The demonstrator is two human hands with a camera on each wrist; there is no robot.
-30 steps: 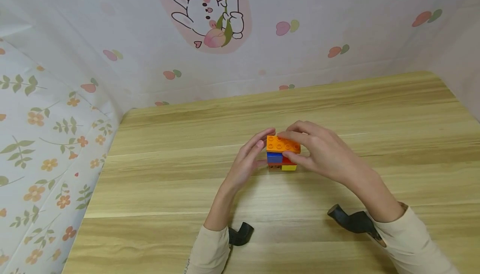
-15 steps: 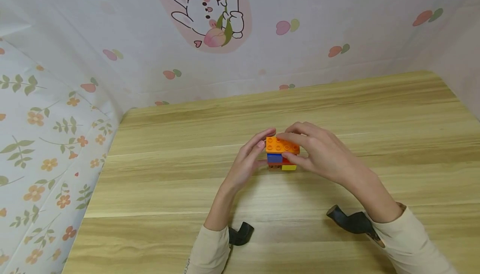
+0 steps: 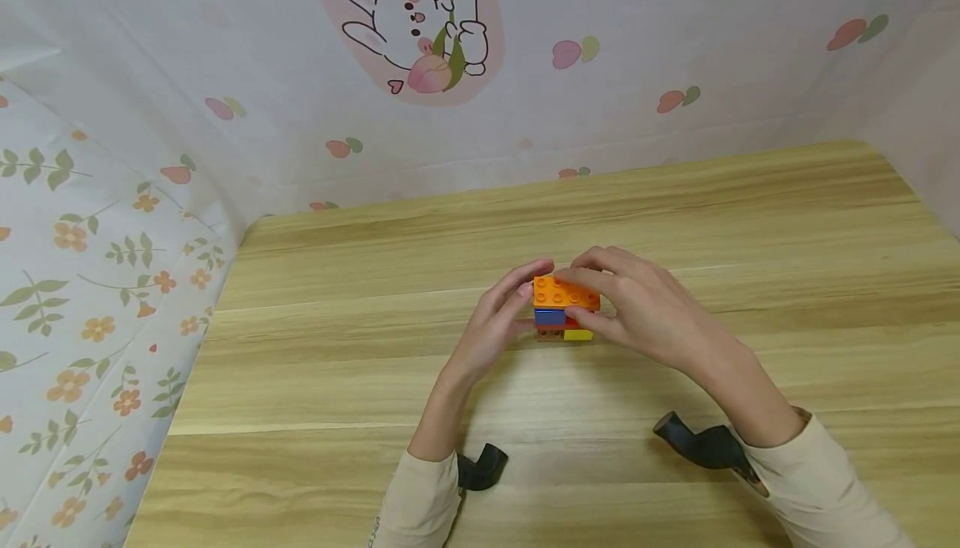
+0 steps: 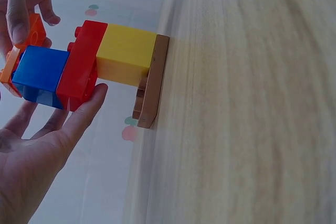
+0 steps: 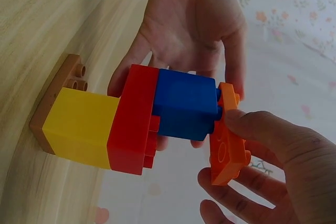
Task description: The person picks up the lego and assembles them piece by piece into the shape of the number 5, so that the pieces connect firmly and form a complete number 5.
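Note:
A stack of toy building bricks stands on the table: a flat brown brick (image 5: 55,95) at the bottom, then a yellow brick (image 5: 81,127), a red brick (image 5: 134,119) and a blue brick (image 5: 186,103). At the top, my right hand (image 3: 648,302) pinches an orange brick (image 3: 551,291) between thumb and fingers. This brick overhangs the blue one to the right and is slightly tilted; blue studs show in the gap between them. My left hand (image 3: 491,327) holds the stack from the left, its thumb against the red brick and its fingers curled round the far side.
The wood-grain table (image 3: 337,323) extends around the stack. A pale patterned cloth (image 3: 637,31) hangs behind its far edge, with a floral cloth (image 3: 82,323) on the left. Black curved mounts (image 3: 483,467) sit at both wrists.
The orange brick and my right hand have shifted down a little in the head view, closer to the blue brick. My left hand has barely moved.

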